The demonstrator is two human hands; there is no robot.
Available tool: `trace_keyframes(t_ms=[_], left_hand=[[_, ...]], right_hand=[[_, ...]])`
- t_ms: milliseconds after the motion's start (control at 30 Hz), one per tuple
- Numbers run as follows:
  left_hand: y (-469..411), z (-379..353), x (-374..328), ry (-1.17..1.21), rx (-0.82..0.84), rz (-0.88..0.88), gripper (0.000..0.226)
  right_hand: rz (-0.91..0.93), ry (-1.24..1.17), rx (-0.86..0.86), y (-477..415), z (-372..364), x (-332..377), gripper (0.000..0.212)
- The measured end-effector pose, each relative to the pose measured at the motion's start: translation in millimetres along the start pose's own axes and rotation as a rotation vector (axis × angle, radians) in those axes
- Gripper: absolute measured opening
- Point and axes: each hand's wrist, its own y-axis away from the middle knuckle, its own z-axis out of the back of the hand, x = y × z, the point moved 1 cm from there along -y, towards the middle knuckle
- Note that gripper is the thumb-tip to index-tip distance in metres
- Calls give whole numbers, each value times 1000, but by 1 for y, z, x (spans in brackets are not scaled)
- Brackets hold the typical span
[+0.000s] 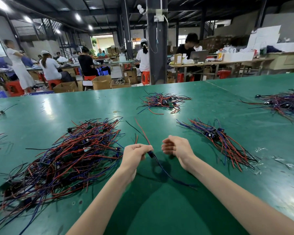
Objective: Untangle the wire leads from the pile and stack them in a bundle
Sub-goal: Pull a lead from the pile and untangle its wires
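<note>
Any writing here is too small to read, even the label on the brown carton (177, 59) over on the far bench. At the green worktop (210, 102) the person's bare forearms reach forward side by side. The left hand (136, 155) is curled into a loose fist, fingertips pinching one wire lead (151, 153) at its small dark blue component. Its red and black strands rise away from the hand toward the middle of the worktop, and its blue strands trail back toward the person over the hand's shadow. The right hand (176, 148) hovers just beside it, knuckles up, fingers half curled and a little blurred, with nothing in them that I can see. The big tangled pile (71, 158) of red, blue and black leads sprawls to the left of the left arm. The bundle (219, 138), its leads lying roughly parallel, sits to the right of the right hand, with scraps of clear plastic (261, 150) near it. Two more heaps lie farther off, one in the centre (163, 102) and one at the right edge (287, 102), and a rubber band (115, 111) lies between. Beyond stands a dark pillar (157, 48), with people seated on red stools (145, 77) among cardboard boxes (101, 82) under strip lights.
</note>
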Motion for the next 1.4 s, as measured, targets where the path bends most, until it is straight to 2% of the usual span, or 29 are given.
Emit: trace_keyframes(t_ms=[167, 300, 467, 633, 733, 800, 1000, 1167, 1400], left_hand=[[-7, 7, 2, 64, -59, 19, 24], [-8, 7, 4, 101, -72, 34, 21], [-2, 3, 4, 198, 4, 38, 19], [5, -2, 3, 199, 198, 35, 17], [9, -3, 3, 198, 264, 1, 25], [9, -4, 4, 173, 256, -25, 31], [10, -4, 7, 120, 180, -94, 37], [8, -5, 8, 94, 116, -148, 32], [6, -4, 10, 155, 139, -76, 17]], right_hand=[[-19, 198, 299, 27, -13, -8, 27], [52, 323, 372, 38, -16, -8, 14], [77, 275, 321, 42, -15, -8, 15], [72, 180, 258, 46, -16, -10, 15], [71, 150, 238, 47, -15, -8, 8], [67, 151, 234, 47, -15, -7, 5], [12, 176, 218, 47, -15, -6, 14], [-6, 186, 204, 47, -14, -4, 13], [27, 192, 245, 50, -14, -1, 16]])
